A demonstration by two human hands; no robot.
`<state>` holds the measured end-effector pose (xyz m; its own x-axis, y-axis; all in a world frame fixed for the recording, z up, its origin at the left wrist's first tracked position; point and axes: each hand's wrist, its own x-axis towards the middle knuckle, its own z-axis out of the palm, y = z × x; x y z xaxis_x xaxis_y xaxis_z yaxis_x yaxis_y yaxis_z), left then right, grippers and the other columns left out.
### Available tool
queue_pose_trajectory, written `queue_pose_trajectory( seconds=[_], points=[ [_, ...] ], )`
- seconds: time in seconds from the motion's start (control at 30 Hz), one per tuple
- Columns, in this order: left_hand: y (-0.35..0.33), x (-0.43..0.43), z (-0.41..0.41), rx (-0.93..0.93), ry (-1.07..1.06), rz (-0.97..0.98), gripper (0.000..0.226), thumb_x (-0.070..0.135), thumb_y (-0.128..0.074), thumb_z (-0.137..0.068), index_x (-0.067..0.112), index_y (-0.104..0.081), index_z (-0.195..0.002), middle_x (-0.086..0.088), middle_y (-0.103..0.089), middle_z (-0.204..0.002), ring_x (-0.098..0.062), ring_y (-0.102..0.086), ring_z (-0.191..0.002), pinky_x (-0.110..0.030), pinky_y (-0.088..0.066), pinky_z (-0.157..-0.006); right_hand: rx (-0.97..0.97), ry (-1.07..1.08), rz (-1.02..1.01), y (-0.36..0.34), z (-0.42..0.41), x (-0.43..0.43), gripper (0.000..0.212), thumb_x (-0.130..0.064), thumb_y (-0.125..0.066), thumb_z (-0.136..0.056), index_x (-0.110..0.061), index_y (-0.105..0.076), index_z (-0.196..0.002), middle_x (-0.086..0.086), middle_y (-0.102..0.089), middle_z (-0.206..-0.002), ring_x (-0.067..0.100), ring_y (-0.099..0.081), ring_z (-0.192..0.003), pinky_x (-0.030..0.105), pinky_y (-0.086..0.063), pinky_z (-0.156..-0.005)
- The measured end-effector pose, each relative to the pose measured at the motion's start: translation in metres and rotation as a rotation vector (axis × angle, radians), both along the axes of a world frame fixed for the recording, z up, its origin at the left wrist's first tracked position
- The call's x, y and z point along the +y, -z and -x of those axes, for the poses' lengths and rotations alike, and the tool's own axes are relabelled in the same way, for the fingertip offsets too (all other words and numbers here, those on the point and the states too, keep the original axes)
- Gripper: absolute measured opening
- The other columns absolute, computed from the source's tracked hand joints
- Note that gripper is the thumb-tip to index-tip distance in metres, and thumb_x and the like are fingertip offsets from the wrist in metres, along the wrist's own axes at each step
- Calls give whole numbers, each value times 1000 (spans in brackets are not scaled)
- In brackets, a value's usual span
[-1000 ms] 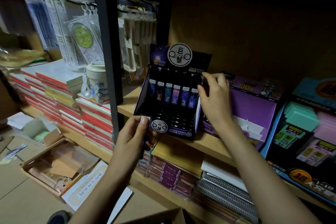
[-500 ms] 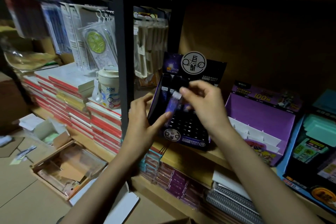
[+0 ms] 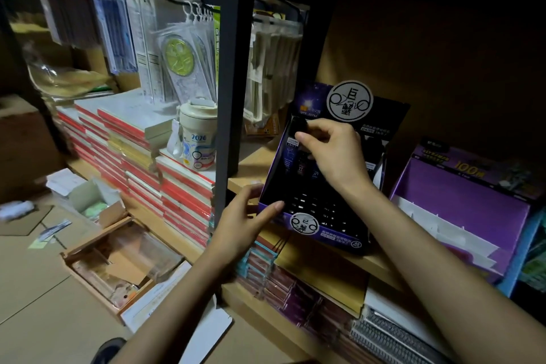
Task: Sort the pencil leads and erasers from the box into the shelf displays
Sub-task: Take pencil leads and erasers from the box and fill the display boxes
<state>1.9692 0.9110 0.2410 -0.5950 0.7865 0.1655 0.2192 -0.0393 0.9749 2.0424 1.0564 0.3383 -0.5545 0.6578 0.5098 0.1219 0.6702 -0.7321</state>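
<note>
At shelf edge, left hand: fingers nearly straight against the near left corner of the lead display, thumb across its front rim. Holds nothing, braces only.
Bracing note: display stands on the shelf board close to its front edge. Judgement: press the corner down and back so it does not skid while a case goes in.
Empty slots: front rows of the black grid stand unfilled. Much room remains, so the leads look far from done.
Right hand: thumb and fingertips curled, pinching the upper end of a dark lead case.
Lead case position: over the left end of the back row, roughly upright. Too dark to tell whether its foot is in a slot yet.
Seated lead cases: side by side in the back row, labels forward, partly covered by the right hand.
Technique: square the case over one slot next to its neighbours, label outward like theirs. Push straight down and release only once it bottoms.
Risk: dark case on dark grid in dim light. It could straddle two slots or tip a neighbour.
Purple display: just beside on the right, white dividers, no stock visible in it.
</note>
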Motion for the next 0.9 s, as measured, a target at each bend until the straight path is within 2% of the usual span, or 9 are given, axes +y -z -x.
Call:
queue_pose_trajectory(
  seconds=[0.13,0.2,0.3,0.4,0.53,0.63,0.7,0.8,0.9],
  points=[
    [0,-1,3,10,16,6,44,52,-62,-68,44,-47,-109,6,-59,-121,-10,-61,-105,-32,-54,-86,-19,46,82,9,2,4,16,-15,-67,-85,-9,-72,-98,5,-70,-84,18,-68,-79,35,-58,-71],
    [0,-1,4,14,20,8,43,52,-62,-69,45,-48,-108,7,-59,-121,-11,-61,-106,-36,-53,-89,-31,74,143,13,4,5,14,-17,-68,-85,-5,-72,-90,13,-70,-81,22,-70,-74,30,-59,-65],
    [-4,-1,5,37,31,20,41,50,-62,-70,45,-48,-108,10,-59,-119,-11,-61,-106,-39,-53,-90,-117,113,123,12,9,5,21,-22,-68,-85,-5,-69,-72,13,-69,-68,8,-66,-54,18,-55,-53],
    [-8,-7,5,77,24,53,50,46,-63,-71,32,-49,-117,3,-60,-119,-12,-60,-106,-40,-52,-91,-209,139,87,3,8,2,29,-27,-67,-85,-3,-69,-69,13,-69,-65,5,-61,-45,16,-50,-48],
    [-8,-28,8,166,-26,104,42,30,-64,-84,19,-51,-123,5,-57,-116,-3,-56,-103,-20,-49,-83,-286,119,30,-4,-20,-10,25,-29,-66,-86,-7,-69,-77,8,-69,-71,16,-66,-64,28,-53,-61],
    [-1,-54,3,212,-38,164,22,21,-61,-89,19,-57,-111,3,-61,-108,-6,-58,-98,-19,-49,-79,-409,-24,-64,1,-63,-31,7,-25,-64,-87,-19,-69,-85,-4,-65,-77,10,-63,-77,23,-46,-71],
    [18,-71,-7,289,-28,249,19,18,-61,-89,15,-59,-108,1,-63,-104,-6,-59,-92,-11,-46,-72,-492,-152,-78,15,-92,-47,8,-23,-64,-87,-20,-70,-91,-8,-65,-80,6,-62,-78,22,-47,-74],
    [62,-95,-32,387,103,446,22,21,-61,-90,12,-59,-109,0,-61,-105,-13,-61,-94,-16,-47,-72,-662,-272,-107,57,-129,-69,12,-26,-65,-86,-21,-70,-96,-10,-66,-85,5,-62,-80,22,-47,-76],
    [116,-112,-59,344,210,598,25,18,-62,-90,4,-58,-111,-4,-60,-107,-21,-62,-97,-25,-47,-81,-828,-330,-72,123,-154,-82,17,-27,-64,-87,-19,-70,-100,-2,-70,-98,9,-62,-89,24,-46,-78]
  ],
)
